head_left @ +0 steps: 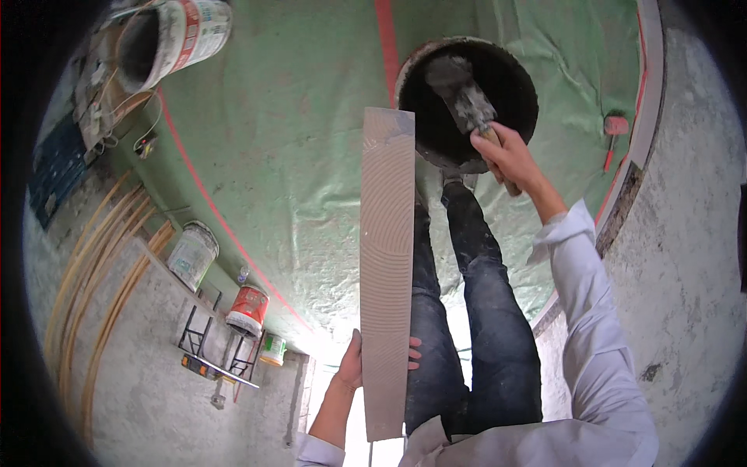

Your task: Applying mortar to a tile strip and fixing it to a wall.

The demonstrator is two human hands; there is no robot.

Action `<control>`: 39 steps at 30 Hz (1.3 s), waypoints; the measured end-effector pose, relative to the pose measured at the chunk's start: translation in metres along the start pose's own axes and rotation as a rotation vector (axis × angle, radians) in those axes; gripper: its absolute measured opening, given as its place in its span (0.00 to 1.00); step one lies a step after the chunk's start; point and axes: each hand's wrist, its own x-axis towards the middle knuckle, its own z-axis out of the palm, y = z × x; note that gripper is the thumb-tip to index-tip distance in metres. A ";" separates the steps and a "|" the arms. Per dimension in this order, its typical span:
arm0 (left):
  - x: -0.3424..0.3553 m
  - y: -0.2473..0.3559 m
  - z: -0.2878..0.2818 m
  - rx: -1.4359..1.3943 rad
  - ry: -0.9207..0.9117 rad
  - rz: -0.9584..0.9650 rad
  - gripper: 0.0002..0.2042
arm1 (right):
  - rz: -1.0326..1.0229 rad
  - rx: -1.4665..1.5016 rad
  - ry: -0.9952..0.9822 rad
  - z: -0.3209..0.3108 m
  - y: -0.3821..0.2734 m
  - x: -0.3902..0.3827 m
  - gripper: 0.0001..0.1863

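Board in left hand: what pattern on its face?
The board shows curved, comb-like ridges in pale brownish grey; best seen in the head view.

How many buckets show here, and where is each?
5: a large dark bucket under the trowel; a big bucket at upper left; lower on the left, a pale bucket, a red bucket and a small green-white bucket. Others may be hidden.

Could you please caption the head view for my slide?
Left hand grips ridged board; right hand holds trowel at mouth of bucket.

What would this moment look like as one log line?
Left hand: gripping long board, ridged face | Right hand: holding trowel at bucket mouth | Underfoot: green sheet
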 end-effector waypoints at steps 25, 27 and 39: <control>0.073 0.016 -0.193 0.051 -0.337 0.018 0.47 | -0.071 0.057 0.431 0.297 0.051 -0.135 0.17; 0.070 0.016 -0.194 0.051 -0.339 0.004 0.47 | -0.137 0.075 0.454 0.305 0.057 -0.148 0.16; 0.045 0.002 -0.162 0.091 -0.237 -0.051 0.51 | -0.073 -0.126 0.389 0.145 0.026 -0.197 0.16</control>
